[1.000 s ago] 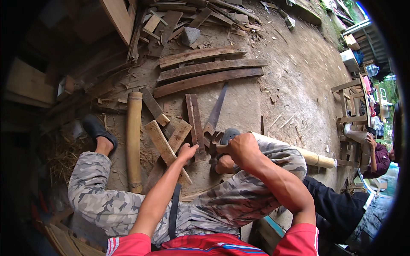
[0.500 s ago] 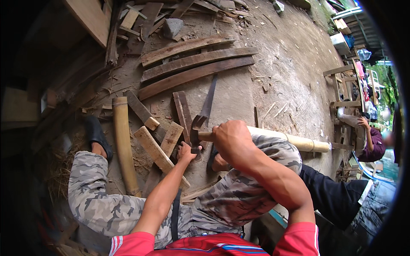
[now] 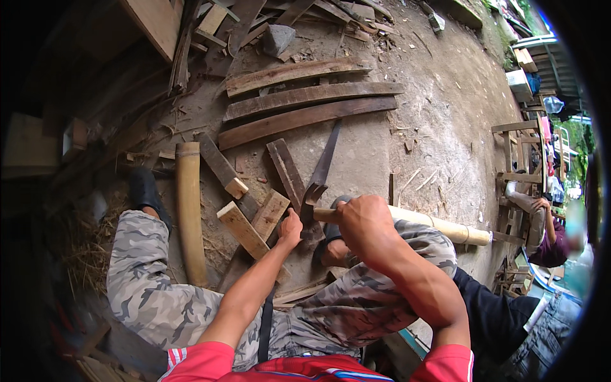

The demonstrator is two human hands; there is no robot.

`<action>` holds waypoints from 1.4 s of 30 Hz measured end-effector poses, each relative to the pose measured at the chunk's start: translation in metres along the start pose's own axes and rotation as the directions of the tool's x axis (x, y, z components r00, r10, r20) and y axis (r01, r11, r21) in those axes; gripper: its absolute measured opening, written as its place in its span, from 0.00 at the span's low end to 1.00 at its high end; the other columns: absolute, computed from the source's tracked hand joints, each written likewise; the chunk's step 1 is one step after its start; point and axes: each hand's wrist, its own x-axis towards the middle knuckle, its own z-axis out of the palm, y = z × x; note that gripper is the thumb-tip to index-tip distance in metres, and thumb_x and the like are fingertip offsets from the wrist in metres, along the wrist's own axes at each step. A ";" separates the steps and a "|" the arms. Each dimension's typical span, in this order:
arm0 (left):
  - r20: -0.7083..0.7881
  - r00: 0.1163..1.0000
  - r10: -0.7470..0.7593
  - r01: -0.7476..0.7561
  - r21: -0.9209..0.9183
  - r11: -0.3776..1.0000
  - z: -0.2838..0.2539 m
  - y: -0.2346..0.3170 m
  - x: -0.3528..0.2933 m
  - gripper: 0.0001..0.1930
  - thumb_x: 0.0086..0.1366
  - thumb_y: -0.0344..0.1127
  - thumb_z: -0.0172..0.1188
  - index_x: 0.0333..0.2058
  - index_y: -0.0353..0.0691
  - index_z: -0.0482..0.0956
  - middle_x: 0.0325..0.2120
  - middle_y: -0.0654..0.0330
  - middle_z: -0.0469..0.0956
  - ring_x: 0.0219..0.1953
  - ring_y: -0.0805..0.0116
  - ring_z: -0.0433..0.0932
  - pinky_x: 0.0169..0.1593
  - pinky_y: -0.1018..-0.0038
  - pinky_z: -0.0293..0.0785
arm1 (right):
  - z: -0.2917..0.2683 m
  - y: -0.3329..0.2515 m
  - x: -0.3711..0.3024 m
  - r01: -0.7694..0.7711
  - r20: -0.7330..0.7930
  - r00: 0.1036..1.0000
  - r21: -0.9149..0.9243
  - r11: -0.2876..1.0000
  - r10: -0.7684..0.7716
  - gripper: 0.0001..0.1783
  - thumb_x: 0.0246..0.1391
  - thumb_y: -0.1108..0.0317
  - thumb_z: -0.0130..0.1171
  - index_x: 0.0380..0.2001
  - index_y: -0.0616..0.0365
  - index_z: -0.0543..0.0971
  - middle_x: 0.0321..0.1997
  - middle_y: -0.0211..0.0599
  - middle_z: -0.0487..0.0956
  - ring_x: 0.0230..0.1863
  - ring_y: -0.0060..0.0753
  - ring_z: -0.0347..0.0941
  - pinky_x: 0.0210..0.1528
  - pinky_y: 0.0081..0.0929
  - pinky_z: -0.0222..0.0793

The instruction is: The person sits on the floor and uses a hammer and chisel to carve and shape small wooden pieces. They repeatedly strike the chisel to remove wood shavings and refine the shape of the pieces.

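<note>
One left hand (image 3: 291,228) and one right hand (image 3: 366,223) make two. There is one hammer (image 3: 325,215) and one saw (image 3: 326,158). Bamboo poles (image 3: 189,216) come to two, long planks (image 3: 312,100) in a row to three. At least four short boards (image 3: 244,230) lie near the left hand; overlaps hide whether there are more. One stone (image 3: 278,40) shows, and two shoes (image 3: 146,188), two camouflage trouser legs (image 3: 137,254), two red sleeves (image 3: 202,358), one black strap (image 3: 265,325) and one white box (image 3: 519,86). At least one other person (image 3: 552,249) is at the right edge. The heaped scraps (image 3: 296,11) are too tangled to count.
</note>
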 end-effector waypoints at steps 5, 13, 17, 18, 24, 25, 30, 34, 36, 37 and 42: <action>-0.143 0.941 0.306 -0.300 0.061 0.952 -0.034 0.021 -0.034 0.21 0.68 0.47 0.53 0.51 0.37 0.72 0.33 0.53 0.79 0.40 0.52 0.79 0.39 0.60 0.76 | 0.003 0.007 0.000 -0.076 -0.083 0.993 0.032 0.997 0.078 0.12 0.47 0.64 0.60 0.35 0.53 0.82 0.26 0.37 0.82 0.32 0.39 0.81 0.32 0.34 0.74; -0.864 0.459 0.208 -0.296 0.072 0.953 -0.050 -0.011 -0.086 0.29 0.56 0.43 0.66 0.52 0.37 0.64 0.45 0.48 0.69 0.50 0.47 0.67 0.55 0.55 0.63 | 0.008 0.017 0.014 -0.025 -0.140 0.990 0.012 1.000 0.027 0.08 0.46 0.66 0.61 0.31 0.52 0.83 0.24 0.39 0.81 0.29 0.43 0.80 0.30 0.38 0.73; -0.890 0.432 0.145 -0.224 0.050 0.973 -0.042 -0.043 -0.091 0.43 0.55 0.50 0.67 0.60 0.33 0.54 0.53 0.42 0.62 0.57 0.43 0.61 0.60 0.51 0.56 | 0.013 0.020 0.025 -0.006 -0.181 0.983 0.010 1.000 0.008 0.07 0.44 0.66 0.61 0.28 0.52 0.84 0.25 0.41 0.81 0.29 0.44 0.80 0.32 0.37 0.74; -0.884 0.452 0.120 -0.198 0.032 0.980 -0.039 -0.051 -0.093 0.44 0.56 0.52 0.67 0.60 0.33 0.53 0.55 0.41 0.61 0.58 0.43 0.60 0.61 0.51 0.55 | 0.019 0.023 0.029 -0.015 -0.183 0.983 0.007 1.000 0.016 0.07 0.45 0.66 0.61 0.28 0.52 0.84 0.25 0.41 0.81 0.29 0.44 0.80 0.32 0.37 0.74; -0.599 0.796 -0.085 0.094 -0.016 0.995 -0.040 -0.123 -0.101 0.44 0.59 0.58 0.59 0.61 0.30 0.53 0.60 0.39 0.58 0.62 0.42 0.58 0.65 0.49 0.49 | 0.021 0.021 0.039 0.000 -0.227 0.974 -0.049 0.999 -0.011 0.07 0.45 0.68 0.59 0.28 0.52 0.84 0.25 0.41 0.82 0.30 0.44 0.80 0.31 0.37 0.74; -0.440 0.893 -0.100 0.132 0.042 0.990 -0.044 -0.128 -0.104 0.43 0.60 0.58 0.57 0.61 0.29 0.53 0.61 0.39 0.57 0.62 0.42 0.57 0.65 0.49 0.47 | 0.020 0.020 0.040 0.000 -0.233 0.972 -0.055 0.998 -0.013 0.07 0.46 0.68 0.59 0.28 0.51 0.84 0.25 0.41 0.82 0.30 0.44 0.80 0.31 0.37 0.74; -0.302 0.951 0.066 0.109 0.526 0.843 -0.059 -0.114 -0.112 0.41 0.49 0.45 0.65 0.58 0.31 0.59 0.58 0.44 0.63 0.61 0.47 0.60 0.66 0.52 0.49 | 0.016 0.009 0.044 -0.011 -0.130 0.991 -0.189 0.982 -0.014 0.17 0.56 0.68 0.53 0.42 0.24 0.79 0.27 0.31 0.81 0.33 0.34 0.81 0.30 0.29 0.73; -0.254 0.966 0.054 0.105 0.572 0.814 -0.068 -0.127 -0.092 0.41 0.47 0.39 0.67 0.58 0.34 0.60 0.55 0.45 0.65 0.60 0.50 0.63 0.63 0.56 0.58 | 0.012 0.000 0.044 0.036 -0.082 0.995 -0.204 0.978 -0.053 0.23 0.62 0.65 0.50 0.50 0.10 0.75 0.27 0.26 0.79 0.33 0.30 0.81 0.29 0.26 0.72; -0.234 0.971 0.041 0.094 0.538 0.838 -0.072 -0.137 -0.082 0.42 0.46 0.37 0.68 0.59 0.36 0.59 0.55 0.46 0.65 0.58 0.51 0.65 0.60 0.58 0.64 | 0.009 -0.002 0.043 0.057 -0.082 0.994 -0.228 0.972 -0.077 0.22 0.63 0.63 0.50 0.51 0.12 0.76 0.27 0.26 0.79 0.33 0.30 0.81 0.28 0.26 0.72; -0.213 0.977 0.021 0.101 0.546 0.831 -0.073 -0.137 -0.081 0.39 0.46 0.37 0.68 0.57 0.37 0.62 0.53 0.46 0.67 0.57 0.50 0.68 0.58 0.59 0.67 | 0.009 -0.005 0.043 0.073 -0.082 0.992 -0.233 0.970 -0.094 0.21 0.63 0.62 0.50 0.51 0.12 0.76 0.28 0.26 0.79 0.33 0.30 0.81 0.28 0.26 0.72; 0.141 0.975 -0.172 0.039 0.652 0.758 -0.097 -0.151 -0.063 0.25 0.49 0.39 0.64 0.47 0.38 0.78 0.45 0.47 0.78 0.48 0.49 0.78 0.49 0.61 0.76 | 0.013 -0.006 0.047 0.051 -0.058 0.996 -0.245 0.968 -0.067 0.24 0.60 0.66 0.53 0.50 0.12 0.76 0.28 0.25 0.80 0.32 0.30 0.81 0.29 0.25 0.73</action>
